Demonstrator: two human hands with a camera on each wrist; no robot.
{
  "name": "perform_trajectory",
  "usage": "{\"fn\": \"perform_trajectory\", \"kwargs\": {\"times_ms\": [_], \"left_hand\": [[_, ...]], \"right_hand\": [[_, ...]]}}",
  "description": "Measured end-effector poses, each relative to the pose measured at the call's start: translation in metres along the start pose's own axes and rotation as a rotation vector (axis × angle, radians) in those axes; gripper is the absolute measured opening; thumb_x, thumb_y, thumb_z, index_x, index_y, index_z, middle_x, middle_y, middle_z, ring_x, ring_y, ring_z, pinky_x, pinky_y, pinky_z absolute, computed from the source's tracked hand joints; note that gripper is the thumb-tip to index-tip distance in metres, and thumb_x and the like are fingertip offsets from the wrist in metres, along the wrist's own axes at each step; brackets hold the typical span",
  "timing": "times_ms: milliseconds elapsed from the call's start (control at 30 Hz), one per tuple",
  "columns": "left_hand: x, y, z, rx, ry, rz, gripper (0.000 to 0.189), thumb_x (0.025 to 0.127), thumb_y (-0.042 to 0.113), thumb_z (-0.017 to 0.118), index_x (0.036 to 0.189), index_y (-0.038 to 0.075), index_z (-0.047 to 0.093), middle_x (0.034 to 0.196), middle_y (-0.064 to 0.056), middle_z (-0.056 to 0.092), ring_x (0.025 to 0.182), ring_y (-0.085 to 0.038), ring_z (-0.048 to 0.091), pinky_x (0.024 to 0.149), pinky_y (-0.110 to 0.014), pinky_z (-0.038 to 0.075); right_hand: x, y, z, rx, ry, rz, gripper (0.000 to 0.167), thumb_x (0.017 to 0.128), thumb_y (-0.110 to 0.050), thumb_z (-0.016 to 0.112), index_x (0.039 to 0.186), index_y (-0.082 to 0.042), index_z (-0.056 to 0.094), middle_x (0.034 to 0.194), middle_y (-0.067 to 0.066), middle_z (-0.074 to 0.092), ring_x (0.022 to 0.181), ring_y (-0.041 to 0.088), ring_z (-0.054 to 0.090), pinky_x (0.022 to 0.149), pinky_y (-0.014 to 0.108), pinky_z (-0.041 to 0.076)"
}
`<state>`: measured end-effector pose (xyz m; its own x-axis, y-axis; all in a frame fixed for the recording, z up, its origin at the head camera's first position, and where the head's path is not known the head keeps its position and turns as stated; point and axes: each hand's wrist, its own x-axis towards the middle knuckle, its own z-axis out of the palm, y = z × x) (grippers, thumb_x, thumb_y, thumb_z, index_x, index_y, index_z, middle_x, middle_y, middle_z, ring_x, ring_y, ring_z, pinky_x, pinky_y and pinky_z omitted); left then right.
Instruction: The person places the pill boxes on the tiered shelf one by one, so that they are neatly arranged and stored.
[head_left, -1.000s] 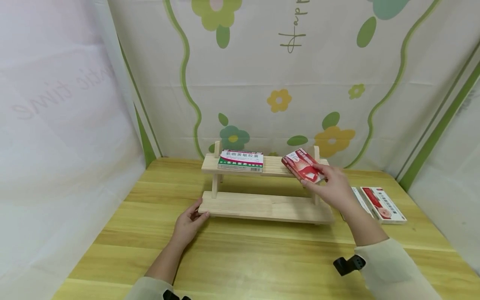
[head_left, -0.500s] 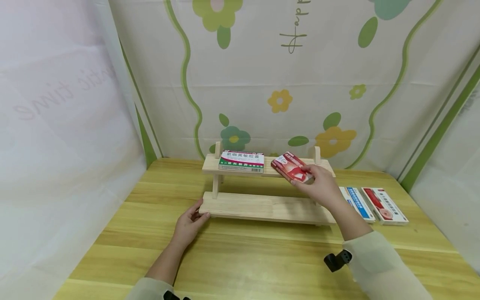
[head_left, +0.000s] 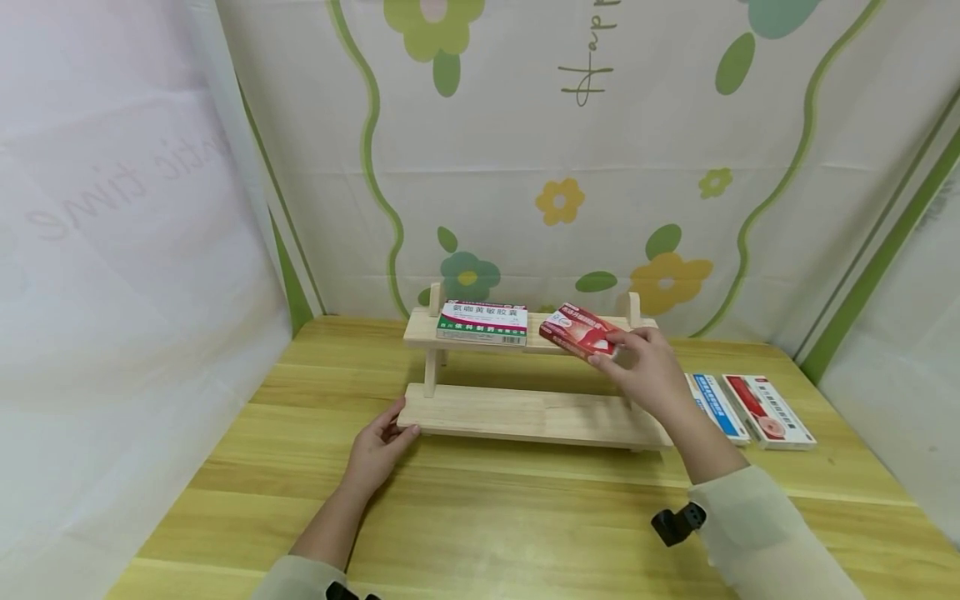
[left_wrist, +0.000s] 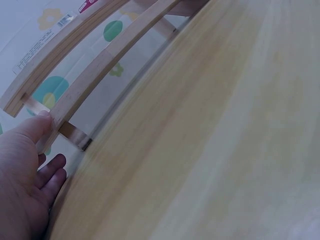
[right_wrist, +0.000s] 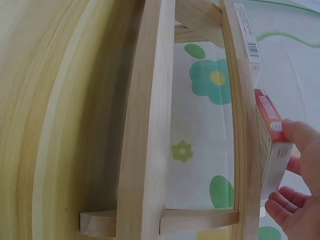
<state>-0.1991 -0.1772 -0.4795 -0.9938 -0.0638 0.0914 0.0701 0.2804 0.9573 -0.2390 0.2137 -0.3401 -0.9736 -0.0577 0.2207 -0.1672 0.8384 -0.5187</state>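
1. The red box (head_left: 576,329) is being pinched at its right end by the right hand (head_left: 652,375), between thumb and fingers.
2. The red box is being positioned at the right part of the upper shelf (head_left: 534,340), turned at a slant to the front edge. Whether the shelf is being touched cannot be told.
3. The left end of the lower shelf (head_left: 525,412) of the wooden rack (head_left: 431,372) is being gripped by the left hand (head_left: 375,458).
4. The two hands are being held well apart.
5. The white-and-green box (head_left: 482,323) is being supported by the upper shelf, left of the red box.
6. A blue-and-white box (head_left: 716,408) and a red-and-white box (head_left: 768,412) are being supported side by side by the table (head_left: 510,517), right of the rack.
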Motion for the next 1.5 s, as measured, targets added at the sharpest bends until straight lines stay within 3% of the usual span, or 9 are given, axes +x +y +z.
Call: {"fn": "perform_trajectory", "kwargs": {"times_ms": [133,367,567,800,1233,1500], "left_hand": [[0.0,-0.002,0.0,0.003,0.006,-0.003,0.064,0.09,0.022,0.072,0.146,0.006,0.045,0.146,-0.019,0.049,0.119,-0.029,0.058,0.087,-0.014,0.05],[0.001,-0.004,0.0,0.003,0.008,-0.007,0.065,0.09,0.023,0.073,0.146,0.007,0.045,0.147,-0.017,0.049,0.12,-0.029,0.058,0.087,-0.015,0.05],[0.001,-0.002,-0.001,-0.008,-0.001,-0.019,0.065,0.09,0.023,0.073,0.147,0.009,0.045,0.148,-0.014,0.048,0.123,-0.028,0.056,0.092,-0.02,0.051],[0.001,-0.002,-0.001,-0.014,-0.001,-0.013,0.064,0.09,0.023,0.073,0.147,0.008,0.045,0.147,-0.014,0.05,0.123,-0.028,0.057,0.091,-0.017,0.05],[0.001,-0.002,0.001,0.004,0.003,-0.008,0.065,0.09,0.024,0.072,0.146,0.008,0.045,0.147,-0.016,0.049,0.122,-0.029,0.057,0.09,-0.018,0.05],[0.001,-0.002,0.0,-0.012,-0.001,-0.019,0.066,0.09,0.023,0.073,0.147,0.008,0.044,0.149,-0.014,0.047,0.126,-0.029,0.055,0.093,-0.019,0.05]], "right_hand": [[-0.001,0.0,0.0,0.014,0.021,0.0,0.06,0.093,-0.049,0.062,0.135,-0.006,0.057,0.131,0.023,0.047,0.112,0.04,0.05,0.091,0.058,0.048],[0.005,0.006,-0.001,-0.009,0.03,-0.031,0.051,0.098,-0.042,0.058,0.133,-0.005,0.058,0.142,0.023,0.05,0.132,0.047,0.042,0.105,0.065,0.036],[0.011,0.012,0.0,-0.01,0.018,-0.044,0.048,0.101,-0.036,0.053,0.138,-0.006,0.054,0.143,0.023,0.051,0.131,0.044,0.042,0.105,0.064,0.037],[0.015,0.014,0.001,-0.004,0.029,-0.042,0.046,0.104,-0.034,0.048,0.141,-0.007,0.052,0.143,0.024,0.051,0.13,0.045,0.042,0.104,0.064,0.037],[0.018,0.017,0.004,0.003,0.058,-0.022,0.047,0.103,-0.035,0.05,0.142,-0.01,0.052,0.142,0.022,0.052,0.126,0.042,0.044,0.103,0.062,0.039],[0.007,0.026,-0.005,0.057,0.076,-0.012,0.061,0.099,-0.045,0.053,0.145,-0.004,0.045,0.148,0.027,0.042,0.129,0.047,0.047,0.103,0.064,0.04]]}}
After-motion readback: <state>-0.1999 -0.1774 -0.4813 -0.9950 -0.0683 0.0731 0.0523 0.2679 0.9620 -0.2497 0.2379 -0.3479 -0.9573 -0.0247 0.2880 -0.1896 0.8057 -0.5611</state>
